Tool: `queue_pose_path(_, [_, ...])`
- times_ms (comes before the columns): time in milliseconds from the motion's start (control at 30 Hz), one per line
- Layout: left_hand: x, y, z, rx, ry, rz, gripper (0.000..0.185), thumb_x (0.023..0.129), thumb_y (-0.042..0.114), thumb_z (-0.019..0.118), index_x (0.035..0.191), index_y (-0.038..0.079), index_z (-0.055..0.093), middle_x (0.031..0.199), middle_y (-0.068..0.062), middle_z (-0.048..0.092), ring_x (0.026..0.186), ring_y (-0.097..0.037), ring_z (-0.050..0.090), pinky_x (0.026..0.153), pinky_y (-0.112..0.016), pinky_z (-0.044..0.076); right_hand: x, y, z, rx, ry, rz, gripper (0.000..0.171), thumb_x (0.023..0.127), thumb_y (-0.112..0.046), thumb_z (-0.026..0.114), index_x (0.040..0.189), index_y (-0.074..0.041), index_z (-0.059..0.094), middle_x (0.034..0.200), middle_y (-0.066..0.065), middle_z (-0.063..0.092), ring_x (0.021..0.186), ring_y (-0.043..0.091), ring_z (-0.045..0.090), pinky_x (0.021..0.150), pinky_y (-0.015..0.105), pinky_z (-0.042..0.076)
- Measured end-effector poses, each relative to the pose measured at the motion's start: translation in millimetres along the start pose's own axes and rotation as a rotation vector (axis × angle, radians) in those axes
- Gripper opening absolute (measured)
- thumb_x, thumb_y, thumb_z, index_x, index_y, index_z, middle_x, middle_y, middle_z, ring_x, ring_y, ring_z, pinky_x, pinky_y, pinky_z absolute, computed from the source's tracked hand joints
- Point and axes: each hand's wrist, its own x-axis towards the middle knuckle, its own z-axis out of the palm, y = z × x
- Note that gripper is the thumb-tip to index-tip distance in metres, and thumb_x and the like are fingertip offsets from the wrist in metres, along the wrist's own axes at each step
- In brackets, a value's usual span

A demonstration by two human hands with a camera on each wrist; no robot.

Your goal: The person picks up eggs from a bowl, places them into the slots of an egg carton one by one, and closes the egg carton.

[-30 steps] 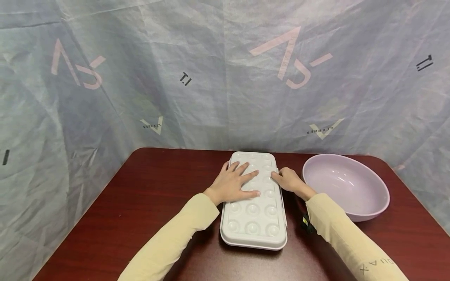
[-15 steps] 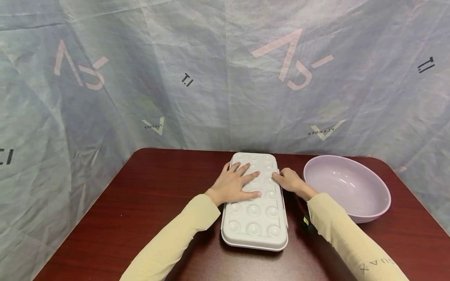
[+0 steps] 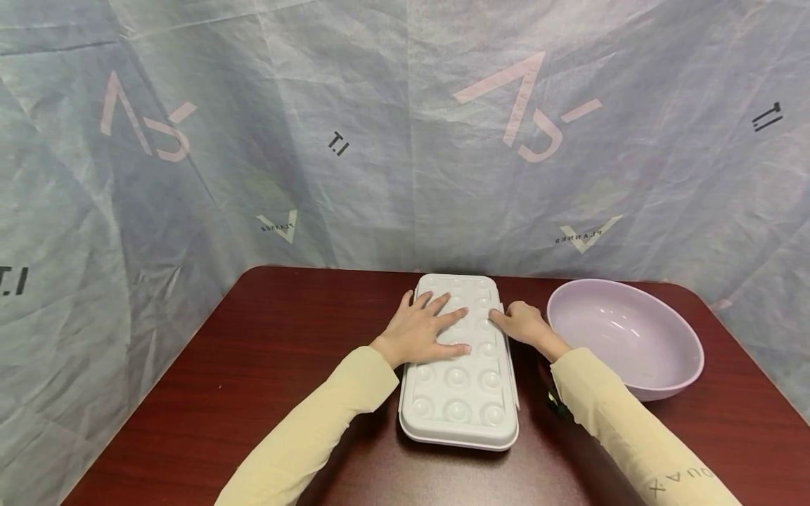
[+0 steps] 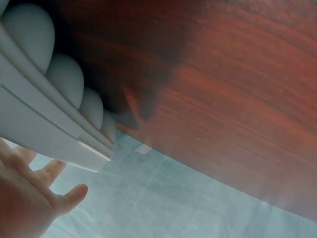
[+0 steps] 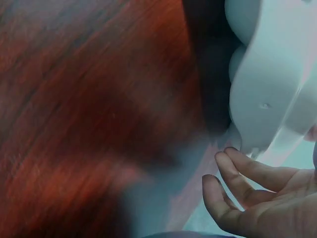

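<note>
Head view: white moulded plastic egg box with a dimpled lid (image 3: pixel 458 365) lies shut, flat on the dark red wood-grain worktop (image 3: pixel 272 365), long axis running away from the person. Left hand (image 3: pixel 425 329) lies palm down on the far half of the lid, fingers straight and spread, pressing, gripping nothing. Right hand (image 3: pixel 522 323) sits at the box's right edge, fingertips touching the rim about where the seam runs; whether they hook under the lid cannot be told from here. Pale lilac round plastic bowl (image 3: pixel 623 337) stands just right of the right hand, apart from the box. Printed grey fabric backdrop (image 3: pixel 405 140) behind the worktop.

Left wrist view: underside cups and stepped rim of the egg box (image 4: pixel 54 109) against the worktop (image 4: pixel 237 89). Left hand (image 4: pixel 29 198) shows thumb and fingers extended, relaxed, holding nothing.

Right wrist view: blurred. Corner of the egg box (image 5: pixel 267 89) with its rim; right hand (image 5: pixel 257 198) fingers loosely curved, tips just below the rim, not closed round it.

Risk, judged: if the right fingers pull at the rim while the left palm presses off-centre, the box could skid or tip on the smooth worktop. A sudden release of the seam could swing the right hand into the bowl close beside it.
</note>
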Motion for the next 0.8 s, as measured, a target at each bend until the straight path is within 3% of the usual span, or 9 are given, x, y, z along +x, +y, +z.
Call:
queue_pose_path(267, [0.5,-1.2,-1.5,0.016,-0.007,-0.002,0.078,0.074,0.084,0.015,0.142,0.046,0.02,0.152,0.002,0.023,0.138,-0.03,0.022,0.106,-0.058,0.017,1.0,-1.4,-4.9,0.083,-0.054,0.006,0.046,0.09,-0.03,0.05,0.05,-0.017,0.032,0.046,-0.007,0.025,0.044,0.008,0.026,0.045,0.023,0.027])
queue_pose_path(800, [-1.1,0.3,0.3,0.014,0.002,0.004,0.08,0.073,0.084,0.013,0.142,0.044,0.02,0.152,0.0,0.021,0.138,-0.032,0.021,0.105,-0.059,0.018,1.0,-1.4,-5.4,0.075,-0.089,-0.019,0.041,0.092,-0.028,0.046,0.055,-0.015,0.036,0.049,-0.005,0.027,0.046,0.01,0.028,0.048,0.025,0.029])
